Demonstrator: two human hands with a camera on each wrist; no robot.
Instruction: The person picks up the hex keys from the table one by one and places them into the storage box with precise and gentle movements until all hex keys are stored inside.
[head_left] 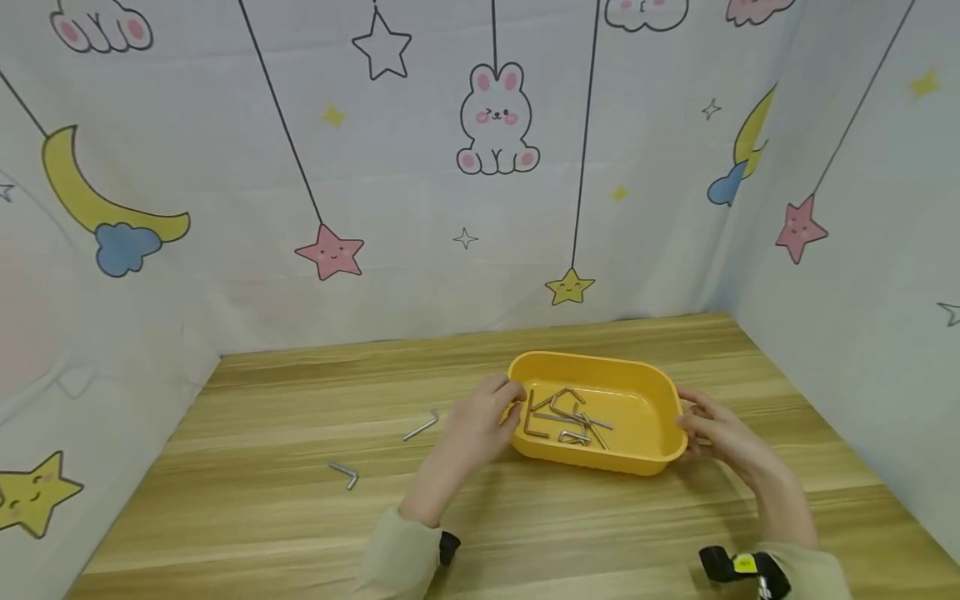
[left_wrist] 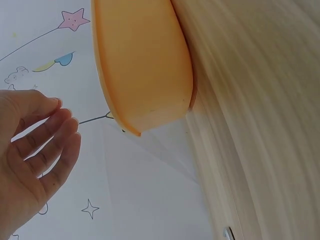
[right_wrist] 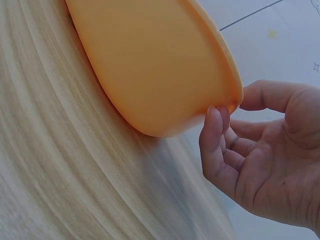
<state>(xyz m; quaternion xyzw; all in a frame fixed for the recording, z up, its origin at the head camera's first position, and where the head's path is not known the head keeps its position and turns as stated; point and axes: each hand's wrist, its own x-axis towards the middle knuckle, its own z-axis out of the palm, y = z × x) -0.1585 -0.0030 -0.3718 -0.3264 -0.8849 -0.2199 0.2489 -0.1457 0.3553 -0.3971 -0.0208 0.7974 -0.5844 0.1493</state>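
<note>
A yellow plastic basin (head_left: 651,417) stands on the wooden table, with several L-shaped hex keys (head_left: 573,417) heaped toward its left side. My right hand (head_left: 723,433) holds its right end, the thumb at the rim and the fingers curled beneath in the right wrist view. By the left end is my left hand (head_left: 480,421), overlapping the rim in the head view. From the left wrist, a gap shows between those loosely bent fingers (left_wrist: 70,150) and the basin (left_wrist: 145,65); nothing is in them. Two more hex keys lie left of this hand, one nearer (head_left: 422,425) and one farther off (head_left: 345,474).
The wood-grain table (head_left: 262,533) is bounded by a white cartoon-print cloth (head_left: 420,292) at the back and on both sides. Black straps (head_left: 720,565) sit on both wrists over light sleeves.
</note>
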